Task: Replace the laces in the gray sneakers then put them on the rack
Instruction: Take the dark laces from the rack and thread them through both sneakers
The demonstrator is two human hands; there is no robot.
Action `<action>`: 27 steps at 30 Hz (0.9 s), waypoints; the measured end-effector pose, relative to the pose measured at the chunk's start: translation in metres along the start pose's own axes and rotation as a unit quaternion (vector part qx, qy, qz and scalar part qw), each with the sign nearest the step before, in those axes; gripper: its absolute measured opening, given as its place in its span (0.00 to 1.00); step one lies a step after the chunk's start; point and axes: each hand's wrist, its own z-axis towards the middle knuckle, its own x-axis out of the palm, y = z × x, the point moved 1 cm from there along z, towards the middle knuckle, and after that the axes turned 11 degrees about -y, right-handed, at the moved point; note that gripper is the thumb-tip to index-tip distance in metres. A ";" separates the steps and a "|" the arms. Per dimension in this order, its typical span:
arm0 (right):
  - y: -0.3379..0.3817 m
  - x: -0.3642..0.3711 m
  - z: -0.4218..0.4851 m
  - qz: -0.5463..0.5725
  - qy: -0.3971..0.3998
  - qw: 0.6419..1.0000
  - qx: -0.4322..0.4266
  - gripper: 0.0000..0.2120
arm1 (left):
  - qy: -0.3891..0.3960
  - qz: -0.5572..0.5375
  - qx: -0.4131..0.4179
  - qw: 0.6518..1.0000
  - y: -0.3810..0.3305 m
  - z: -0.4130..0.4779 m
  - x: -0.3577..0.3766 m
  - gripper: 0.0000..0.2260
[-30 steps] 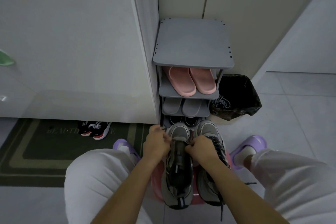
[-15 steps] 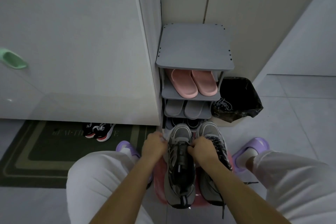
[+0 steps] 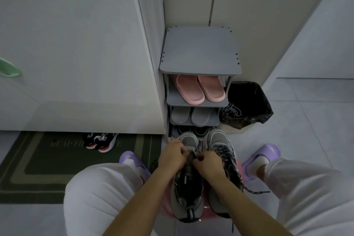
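Two gray sneakers sit side by side on a pink stool [image 3: 206,214] between my knees, toes toward the rack. The left sneaker [image 3: 188,188] has its tongue area open and dark. My left hand [image 3: 172,156] and my right hand [image 3: 207,162] meet over its front eyelets, each pinching a lace end [image 3: 195,152]. The right sneaker [image 3: 220,145] is laced with a dark speckled lace, whose loose end [image 3: 254,190] trails to the right. The gray shoe rack [image 3: 199,51] stands just ahead; its top shelf is bare.
Pink slippers [image 3: 201,89] and gray slippers [image 3: 191,116] fill lower rack shelves, dark shoes below. A black-lined bin [image 3: 247,101] with old laces [image 3: 232,110] stands right of the rack. Black-red sneakers [image 3: 100,141] lie on a green mat [image 3: 38,159]. A white door is at left.
My two hands have drawn closer together over the front of the left sneaker. The shoes and the rack have stayed where they were; the camera has tilted slightly.
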 end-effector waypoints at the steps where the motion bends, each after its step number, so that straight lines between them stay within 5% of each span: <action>1: 0.000 -0.001 0.000 0.009 -0.001 1.000 0.005 0.09 | -0.009 -0.006 -0.010 1.000 -0.001 -0.001 -0.001 0.08; 7: -0.003 -0.004 0.000 0.032 -0.002 0.999 0.019 0.09 | -0.063 -0.079 -0.071 0.992 0.012 0.004 -0.017 0.15; 16: -0.007 -0.003 0.002 0.073 -0.018 0.996 0.047 0.08 | -0.165 -0.166 -0.242 0.942 0.085 0.009 -0.070 0.03; 23: -0.005 -0.001 0.002 0.072 -0.007 0.997 0.038 0.08 | -0.087 0.026 -0.106 0.990 0.047 0.003 -0.039 0.15; 27: -0.006 -0.002 0.002 0.064 -0.010 0.997 0.031 0.07 | 0.001 0.017 0.018 1.000 -0.002 -0.004 -0.006 0.08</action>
